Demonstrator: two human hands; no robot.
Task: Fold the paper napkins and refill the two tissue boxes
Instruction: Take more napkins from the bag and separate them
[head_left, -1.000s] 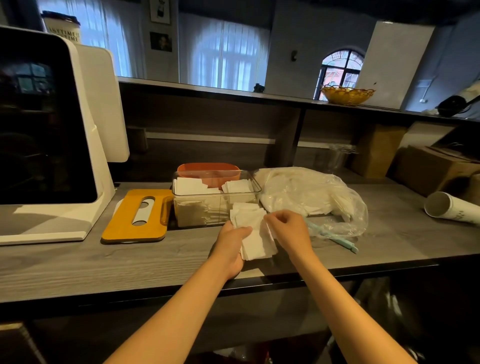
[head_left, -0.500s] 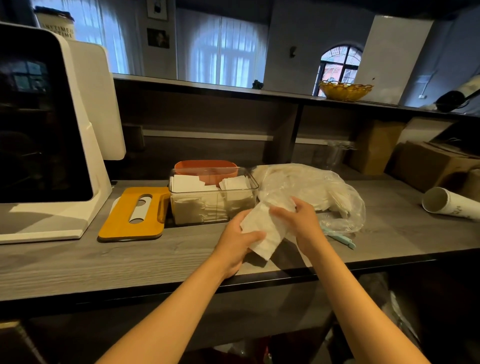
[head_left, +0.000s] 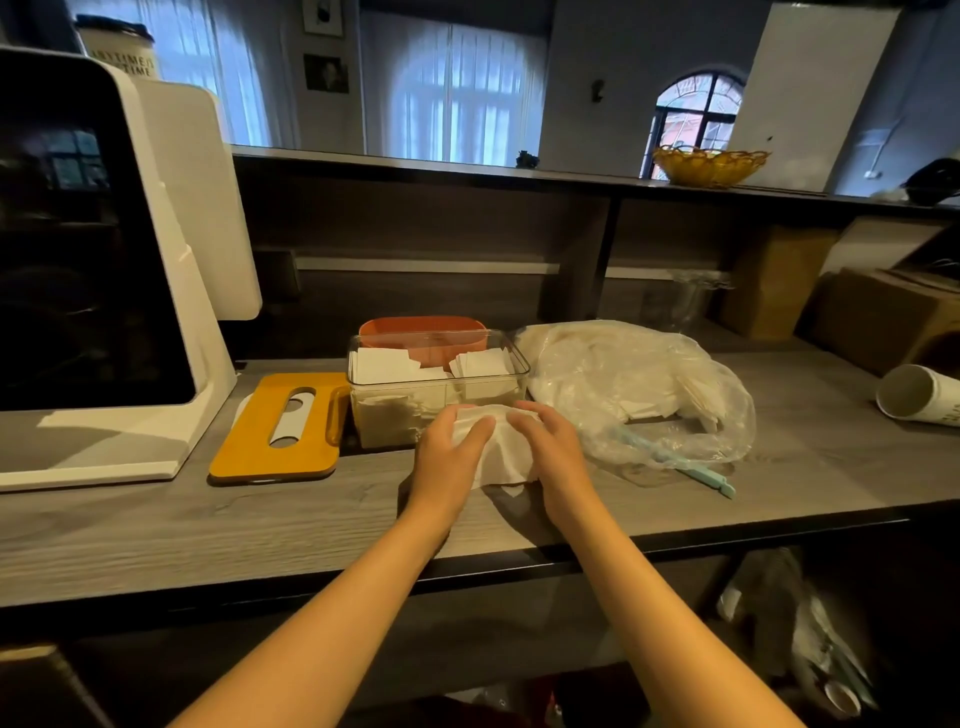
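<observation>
Left hand: the left hand (head_left: 451, 457) lies over the left side of a white napkin bundle (head_left: 501, 452), fingers curled onto the paper and gripping it.
Right hand: the right hand (head_left: 555, 454) cups the bundle's right side, fingers bent over its top edge, so the paper is pressed between both hands.
Napkin bundle: soft and crumpled, held just in front of the clear box, its lower edge hanging close to the table (head_left: 260, 525); whether it touches the wood cannot be told.
Clear tissue box: a transparent box (head_left: 439, 395) stands on the table right behind the hands, open at the top, partly filled with folded white napkins (head_left: 384, 364) stacked in two piles.
Orange box: a second, orange container (head_left: 423, 335) sits directly behind the clear one, mostly hidden by it; its contents cannot be seen.
Yellow lid: a flat yellow lid (head_left: 280, 428) with an oval slot lies on the table just left of the clear box.
Plastic bag: a crinkled transparent bag (head_left: 634, 389) holding more white napkins rests to the right of the box, near the right hand.
Blue clip: a slim pale blue clip (head_left: 680, 462) lies along the bag's front edge.
White screen unit: a large white device (head_left: 114, 270) with a dark screen stands at the far left.
Paper cup: a white cup (head_left: 917, 397) lies on its side at the right edge.
</observation>
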